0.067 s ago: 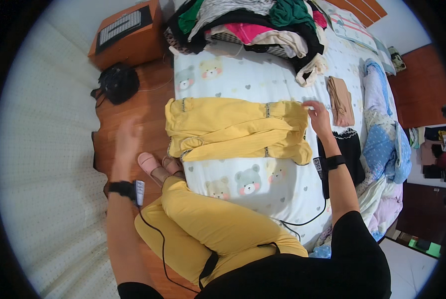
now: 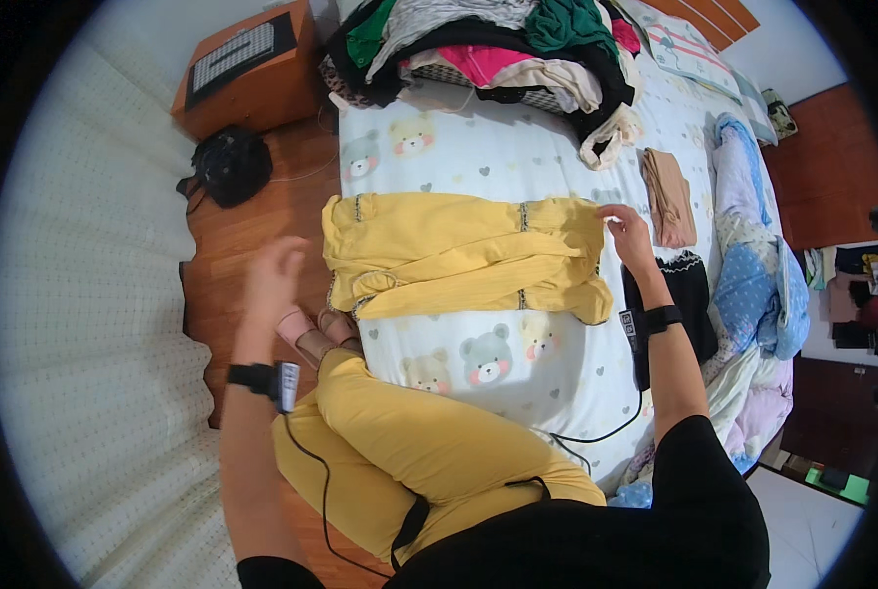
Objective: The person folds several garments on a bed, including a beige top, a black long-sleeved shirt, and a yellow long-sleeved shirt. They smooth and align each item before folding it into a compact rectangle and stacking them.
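Observation:
A yellow garment (image 2: 439,236), ribbed and with dark patterned trim, lies folded into a long strip across the bed, with what look like sleeves laid along it. My right hand (image 2: 631,240) is at its far right corner, fingers bent and apart, the fingertips at the cloth's edge; whether they touch it I cannot tell. Off the bed's left side, my left hand (image 2: 274,280) hangs in the air, somewhat blurred, with fingers apart and nothing in it. It is nearest to the garment's left end but does not touch it.
On the bed (image 2: 399,344), a heap of clothes (image 2: 488,59) lies at the far side. Folded tan cloth (image 2: 668,196), a black garment (image 2: 689,304) and a blue quilt (image 2: 748,285) are on the right. A black bag (image 2: 231,165) stands on the floor by an orange-brown cabinet (image 2: 252,93).
My left hand has moved a little to the right, toward the garment's left end. My right hand stays at the garment's right corner, and the garment lies as before.

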### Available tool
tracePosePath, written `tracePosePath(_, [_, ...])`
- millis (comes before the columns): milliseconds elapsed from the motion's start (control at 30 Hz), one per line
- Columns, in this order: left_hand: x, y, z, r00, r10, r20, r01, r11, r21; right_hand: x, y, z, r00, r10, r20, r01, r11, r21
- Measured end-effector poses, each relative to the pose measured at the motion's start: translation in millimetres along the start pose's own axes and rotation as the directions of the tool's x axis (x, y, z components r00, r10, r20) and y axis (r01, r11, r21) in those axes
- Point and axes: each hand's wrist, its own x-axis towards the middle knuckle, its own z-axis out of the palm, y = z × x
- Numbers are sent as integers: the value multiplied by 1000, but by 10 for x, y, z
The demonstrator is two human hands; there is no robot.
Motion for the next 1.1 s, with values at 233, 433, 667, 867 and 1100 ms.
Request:
tracePosePath(233, [-441, 834, 1210, 997, 72, -6, -71, 996, 61, -320, 141, 50, 927, -335, 171, 360, 922, -143])
tracePosePath(433, [-679, 755, 1209, 1000, -15, 2, 14, 960, 281, -324, 85, -24, 940, -340, 35, 325, 920, 218])
tracePosePath(667, [-1103, 772, 1117, 990, -39, 134, 39, 999, 2, -403, 288, -44, 997, -17, 81, -42, 735, 676])
tracePosePath(867, [-1031, 860, 1629, 934, -347, -88, 335, 933, -130, -490, 238, 142, 998, -37, 49, 1, 807, 591])
tracePosePath(1100, [-627, 895, 742, 785, -523, -333, 166, 695, -700, -191, -128, 74, 959, -269, -90, 280, 946, 163])
